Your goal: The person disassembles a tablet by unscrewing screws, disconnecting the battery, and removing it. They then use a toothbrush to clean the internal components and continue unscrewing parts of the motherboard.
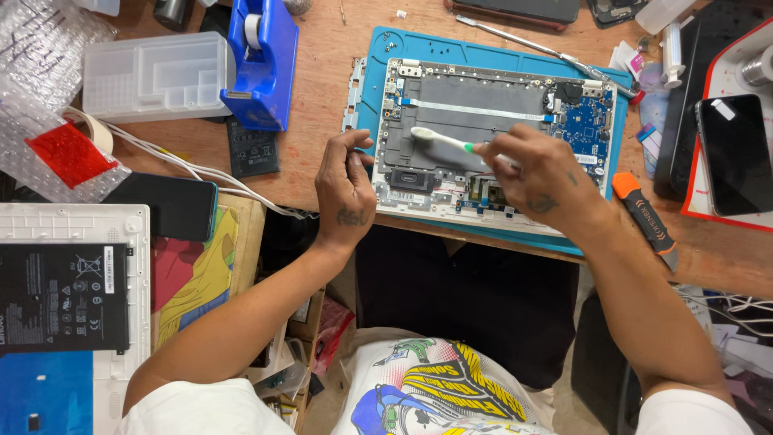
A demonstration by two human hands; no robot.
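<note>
An opened laptop base (483, 105), silver-framed with its grey inside and a blue circuit board exposed, lies on a blue mat (386, 44) on the wooden table. My right hand (539, 177) is shut on a white toothbrush (439, 138), whose bristle head rests on the grey inner panel at the left. My left hand (345, 189) curls around the laptop's near left edge, fingers bent against the frame.
A blue tape dispenser (262, 60) and clear plastic organiser (153, 76) stand at back left. A dark phone (165, 205), white cables and a black battery (60, 294) lie at left. An orange-handled tool (644, 217), a black phone (733, 153) and metal tweezers (531, 42) are at right.
</note>
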